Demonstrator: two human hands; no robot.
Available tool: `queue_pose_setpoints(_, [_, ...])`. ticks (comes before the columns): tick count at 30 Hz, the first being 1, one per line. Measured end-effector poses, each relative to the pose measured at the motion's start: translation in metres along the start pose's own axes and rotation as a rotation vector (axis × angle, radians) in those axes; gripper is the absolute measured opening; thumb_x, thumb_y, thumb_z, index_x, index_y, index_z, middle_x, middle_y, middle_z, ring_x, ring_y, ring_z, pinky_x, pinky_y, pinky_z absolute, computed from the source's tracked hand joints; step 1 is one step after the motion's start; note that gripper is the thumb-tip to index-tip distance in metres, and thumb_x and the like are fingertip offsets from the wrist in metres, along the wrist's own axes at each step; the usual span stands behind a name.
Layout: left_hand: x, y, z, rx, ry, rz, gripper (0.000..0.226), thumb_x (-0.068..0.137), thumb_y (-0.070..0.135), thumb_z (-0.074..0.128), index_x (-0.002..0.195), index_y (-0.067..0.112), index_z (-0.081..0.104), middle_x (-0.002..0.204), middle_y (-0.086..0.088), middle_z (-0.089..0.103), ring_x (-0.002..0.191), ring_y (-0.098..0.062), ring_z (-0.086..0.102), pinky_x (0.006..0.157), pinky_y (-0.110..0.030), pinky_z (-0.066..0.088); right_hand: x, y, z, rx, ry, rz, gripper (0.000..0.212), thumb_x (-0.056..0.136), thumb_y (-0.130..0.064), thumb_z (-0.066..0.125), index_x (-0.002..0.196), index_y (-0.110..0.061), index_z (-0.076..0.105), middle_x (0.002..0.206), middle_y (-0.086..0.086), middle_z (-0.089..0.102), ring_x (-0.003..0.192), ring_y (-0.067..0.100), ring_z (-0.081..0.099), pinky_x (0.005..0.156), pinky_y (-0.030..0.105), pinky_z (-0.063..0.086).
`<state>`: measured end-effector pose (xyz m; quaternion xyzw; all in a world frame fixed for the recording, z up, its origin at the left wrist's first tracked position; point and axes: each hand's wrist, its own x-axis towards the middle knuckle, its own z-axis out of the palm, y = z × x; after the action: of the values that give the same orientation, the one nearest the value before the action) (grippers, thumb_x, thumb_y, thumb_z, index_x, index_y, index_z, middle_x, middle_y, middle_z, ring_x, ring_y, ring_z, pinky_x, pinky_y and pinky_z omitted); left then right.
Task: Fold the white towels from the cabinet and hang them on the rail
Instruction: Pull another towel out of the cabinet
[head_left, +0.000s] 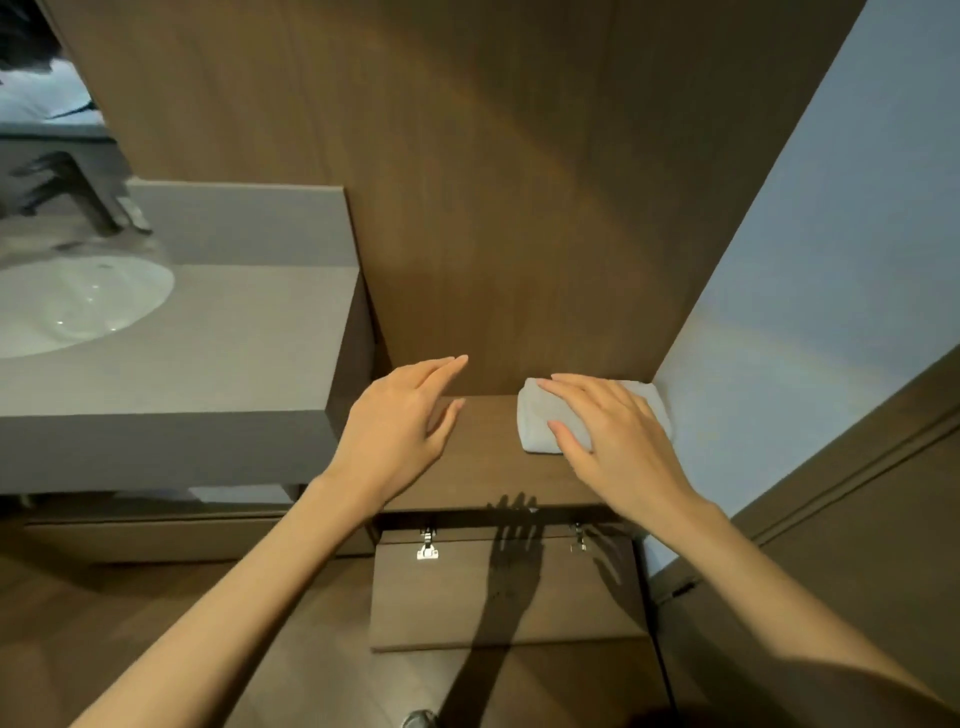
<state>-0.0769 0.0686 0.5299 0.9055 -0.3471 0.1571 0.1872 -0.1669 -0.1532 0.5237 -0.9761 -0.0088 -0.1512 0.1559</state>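
A folded white towel (540, 415) lies on the wooden shelf (488, 467) in the back right corner of the niche. My right hand (618, 441) rests flat on top of the towel with fingers spread and straight. My left hand (405, 421) hovers open over the left part of the shelf, fingers extended toward the back panel, holding nothing. No rail is in view.
A grey vanity counter (249, 338) with a white basin (72, 306) and a tap (88, 197) stands to the left. Below the shelf a cabinet flap (498, 597) with metal hinges hangs open. A pale wall (831, 260) and a wooden door (857, 519) are at right.
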Motion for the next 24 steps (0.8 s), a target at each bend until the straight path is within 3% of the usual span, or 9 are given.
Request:
queue_pose_setpoints(8, [-0.070, -0.065, 0.193, -0.063, -0.195, -0.097, 0.050, 0.097, 0.036, 0.050, 0.145, 0.025, 0.040, 0.140, 0.004, 0.052, 0.125, -0.015, 0.050, 0.098, -0.028, 0.043, -0.055, 0.053, 0.188, 0.022, -0.161, 0.122, 0.034, 0.099, -0.033, 0.050, 0.132, -0.027, 0.053, 0.131, -0.009, 0.053, 0.125, 0.008, 0.047, 0.105, 0.029, 0.035])
queue_pose_setpoints(13, [-0.110, -0.109, 0.336, -0.071, -0.325, -0.162, 0.055, 0.098, 0.037, 0.049, 0.149, 0.028, 0.030, 0.150, 0.001, 0.039, 0.135, -0.019, 0.039, 0.108, -0.037, 0.038, -0.093, 0.106, 0.318, -0.012, -0.230, 0.183, 0.034, 0.098, -0.033, 0.051, 0.132, -0.030, 0.052, 0.129, -0.012, 0.053, 0.121, 0.004, 0.047, 0.101, 0.025, 0.036])
queue_pose_setpoints(18, [-0.126, -0.141, 0.454, -0.004, -0.404, -0.168, 0.061, 0.099, 0.042, 0.043, 0.152, 0.034, 0.015, 0.159, -0.001, 0.019, 0.146, -0.025, 0.017, 0.118, -0.045, 0.021, -0.123, 0.164, 0.443, -0.002, -0.257, 0.246, 0.035, 0.097, -0.034, 0.052, 0.132, -0.032, 0.052, 0.132, -0.012, 0.052, 0.124, 0.004, 0.047, 0.103, 0.027, 0.041])
queue_pose_setpoints(24, [-0.122, -0.174, 0.557, 0.116, -0.492, -0.161, 0.064, 0.099, 0.050, 0.033, 0.149, 0.045, -0.007, 0.162, -0.004, -0.001, 0.145, -0.042, -0.003, 0.117, -0.058, 0.005, -0.146, 0.220, 0.560, 0.012, -0.275, 0.314, 0.035, 0.097, -0.031, 0.053, 0.132, -0.031, 0.052, 0.134, -0.010, 0.052, 0.124, 0.006, 0.049, 0.104, 0.030, 0.043])
